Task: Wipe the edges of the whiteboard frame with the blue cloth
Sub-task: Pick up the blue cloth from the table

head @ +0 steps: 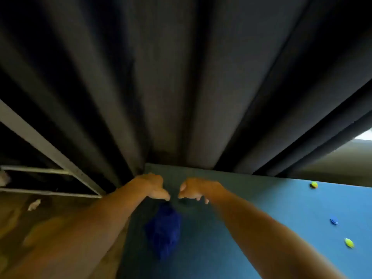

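A dark blue cloth (163, 228) hangs bunched in front of the top left corner of a blue board (271, 218). My left hand (153, 186) is at the board's upper left corner, thumb and fingers pinched on the top of the cloth. My right hand (195, 190) is just to its right with a small gap between them. Its fingers are curled and its fingertips pinched, and I see nothing in them. The board's top edge (201, 170) runs right from the hands. The whole view is motion-blurred.
Dark grey curtain folds (181, 87) hang behind the board. A grey metal frame (50, 150) stands at the left over a brownish floor. Yellow (313, 185) and blue (334, 221) markers stick to the board's right side.
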### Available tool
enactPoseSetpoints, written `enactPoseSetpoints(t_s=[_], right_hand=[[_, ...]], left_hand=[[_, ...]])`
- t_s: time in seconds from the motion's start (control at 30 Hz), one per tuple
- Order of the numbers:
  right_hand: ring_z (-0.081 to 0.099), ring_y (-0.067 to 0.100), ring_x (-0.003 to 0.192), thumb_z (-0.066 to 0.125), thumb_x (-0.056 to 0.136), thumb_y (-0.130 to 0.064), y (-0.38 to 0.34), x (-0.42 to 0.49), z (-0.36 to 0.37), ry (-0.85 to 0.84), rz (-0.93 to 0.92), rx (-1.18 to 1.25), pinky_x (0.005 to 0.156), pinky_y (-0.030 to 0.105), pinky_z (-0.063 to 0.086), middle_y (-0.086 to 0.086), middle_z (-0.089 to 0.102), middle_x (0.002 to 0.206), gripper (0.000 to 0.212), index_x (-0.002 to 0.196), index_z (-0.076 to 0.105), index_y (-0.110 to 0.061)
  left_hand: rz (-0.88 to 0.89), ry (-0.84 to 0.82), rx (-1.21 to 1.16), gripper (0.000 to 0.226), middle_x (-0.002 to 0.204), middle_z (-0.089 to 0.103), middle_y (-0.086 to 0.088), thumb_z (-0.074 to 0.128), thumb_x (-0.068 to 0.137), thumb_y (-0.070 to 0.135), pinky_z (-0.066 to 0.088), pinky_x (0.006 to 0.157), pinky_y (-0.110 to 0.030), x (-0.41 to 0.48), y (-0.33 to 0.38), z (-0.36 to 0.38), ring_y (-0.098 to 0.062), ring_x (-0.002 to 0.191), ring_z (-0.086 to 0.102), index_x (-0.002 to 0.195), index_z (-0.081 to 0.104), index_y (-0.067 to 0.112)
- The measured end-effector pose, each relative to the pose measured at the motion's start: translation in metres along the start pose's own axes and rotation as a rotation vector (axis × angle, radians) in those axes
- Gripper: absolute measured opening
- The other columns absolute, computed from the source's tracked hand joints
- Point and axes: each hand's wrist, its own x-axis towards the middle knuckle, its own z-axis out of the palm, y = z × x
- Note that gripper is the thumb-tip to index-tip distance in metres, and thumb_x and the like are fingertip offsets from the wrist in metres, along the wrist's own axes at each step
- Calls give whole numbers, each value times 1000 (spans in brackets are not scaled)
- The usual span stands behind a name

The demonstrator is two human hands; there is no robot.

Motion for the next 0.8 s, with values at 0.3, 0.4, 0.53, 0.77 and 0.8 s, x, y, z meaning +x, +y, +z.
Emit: enactPoseSetpoints(t_s=[0.3,0.4,0.53,0.77,0.8], right_hand=[[63,30,92,64,86,-23,37,64,124,129,102,347,75,40,57,12,59,116,35,118,54,-17],[66,29,90,60,88,-11,30,67,125,78,136,610,67,39,62,13,61,114,29,115,60,-23],[65,23,90,60,89,-4,23,52,99,-1,63,1068,84,47,57,10,66,105,21,99,60,-23],[66,33,110,70,88,-18,-55,4,7,-120,-353,1217,93,55,53,13,70,120,37,124,63,-14],[66,33,111,71,87,-18,-72,-4,-7,-110,-415,1190,92,54,54,14,69,121,39,125,64,-13]], left_hand=[[-203,116,-463,78,142,38,-15,66,80,46,50,91,-43,54,15,144,-37,121,51,142,32,14],[-173,155,-719,37,115,59,-11,66,82,27,51,78,-35,52,17,148,-28,101,61,113,49,14],[-135,273,-1118,21,84,60,-5,65,82,10,47,67,-33,33,3,129,-19,78,60,82,48,20],[46,652,-1618,17,86,66,-7,72,85,6,52,63,-27,-55,-39,29,-17,75,64,98,61,11],[59,695,-1614,19,85,66,-6,73,83,6,51,62,-27,-70,-48,13,-17,74,63,98,62,11]])
